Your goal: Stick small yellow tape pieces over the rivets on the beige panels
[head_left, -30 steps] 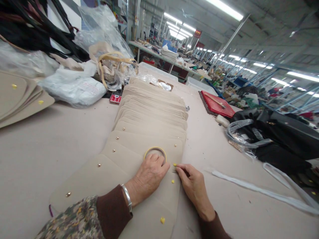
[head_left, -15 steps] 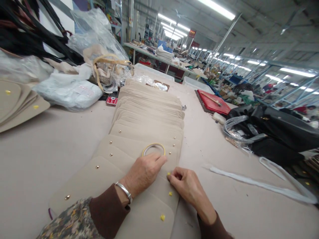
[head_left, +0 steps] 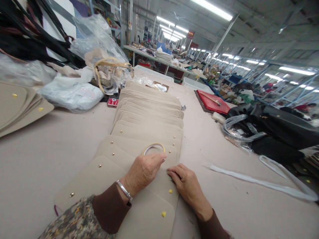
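My left hand (head_left: 146, 169) is closed around a thin roll of yellow tape (head_left: 154, 144), whose upper arc shows above the knuckles. It rests over a fanned stack of beige panels (head_left: 149, 113) with small metal studs near their edges. My right hand (head_left: 185, 184) has its thumb and fingers pressed together at the right edge of one panel, and its fingertips cover the spot where a yellow bit showed. Nearer to me, a yellow tape piece (head_left: 170, 191) and another yellow piece (head_left: 163, 214) sit along that same side. A metal stud (head_left: 72, 195) shows at the lower left.
More beige panels (head_left: 20, 109) with yellow bits lie at the left, beside plastic-wrapped bundles (head_left: 72, 93). A red pad (head_left: 211, 101) with a stick on it, a black bag (head_left: 274, 129) and a white strip (head_left: 249, 181) lie to the right.
My right fingertips have closed over the yellow bit at the panel's edge, hiding it. My left hand stays nearly in place with the tape roll; its fingers have straightened slightly.
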Motion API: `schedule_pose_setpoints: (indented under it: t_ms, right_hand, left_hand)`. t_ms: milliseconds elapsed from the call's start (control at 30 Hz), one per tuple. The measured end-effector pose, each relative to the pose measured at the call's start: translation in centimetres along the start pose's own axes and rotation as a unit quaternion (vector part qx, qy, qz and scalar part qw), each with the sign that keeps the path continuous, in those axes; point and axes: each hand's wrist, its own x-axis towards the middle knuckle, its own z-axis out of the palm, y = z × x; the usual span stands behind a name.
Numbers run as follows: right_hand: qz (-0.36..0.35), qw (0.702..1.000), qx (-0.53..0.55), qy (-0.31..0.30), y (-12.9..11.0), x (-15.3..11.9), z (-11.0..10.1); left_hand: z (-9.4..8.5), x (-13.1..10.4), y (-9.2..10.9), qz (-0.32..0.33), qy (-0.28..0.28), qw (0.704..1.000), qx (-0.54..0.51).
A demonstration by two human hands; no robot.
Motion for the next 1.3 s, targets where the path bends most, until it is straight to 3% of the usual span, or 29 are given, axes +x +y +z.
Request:
schedule_pose_setpoints:
  t_ms: [133,267,333,400,467,633,900,1000,1067,1200,1300]
  right_hand:
    - [0.035,0.999,0.013,-0.028,-0.2,0.8,-0.4]
    - [0.039,0.992,0.053,-0.104,-0.9,1.0,-1.8]
    - [0.041,0.995,0.075,-0.052,-1.3,0.8,-2.0]
    - [0.036,0.993,0.102,0.057,-1.6,0.4,-1.9]
    - [-0.002,0.985,0.118,0.126,-1.9,0.2,-1.7]
    - [-0.127,0.980,0.068,0.138,-2.7,0.2,-1.3]
    - [-0.137,0.970,-0.015,0.201,-2.9,0.0,0.0]
    - [-0.087,0.976,0.032,0.199,-3.3,0.0,0.3]
    - [0.002,0.977,0.119,0.175,-3.7,0.2,0.4]
    - [0.192,0.921,0.313,0.130,-3.1,1.2,0.1]
    - [0.247,0.889,0.365,0.123,-1.3,2.1,-0.2]
  left_hand:
    - [-0.4,0.4,0.3,0.006,0.015,1.000,-0.026]
    - [-0.8,0.4,0.6,0.011,-0.018,0.999,-0.039]
    - [-0.7,0.2,0.7,0.013,-0.038,0.999,-0.020]
    - [-0.5,0.0,0.9,0.016,-0.047,0.999,0.004]
    - [-0.3,-0.2,1.1,0.018,-0.057,0.998,0.018]
    - [-0.3,-0.2,1.9,0.022,-0.086,0.996,0.021]
    - [-1.0,-0.1,2.4,0.013,-0.118,0.993,0.016]
    - [-1.0,0.1,2.3,0.016,-0.118,0.992,0.041]
    - [-1.0,0.4,2.4,0.028,-0.103,0.993,0.056]
    - [-1.2,0.9,3.1,0.068,-0.031,0.996,0.047]
    - [-1.1,0.9,3.0,0.060,-0.034,0.995,0.074]
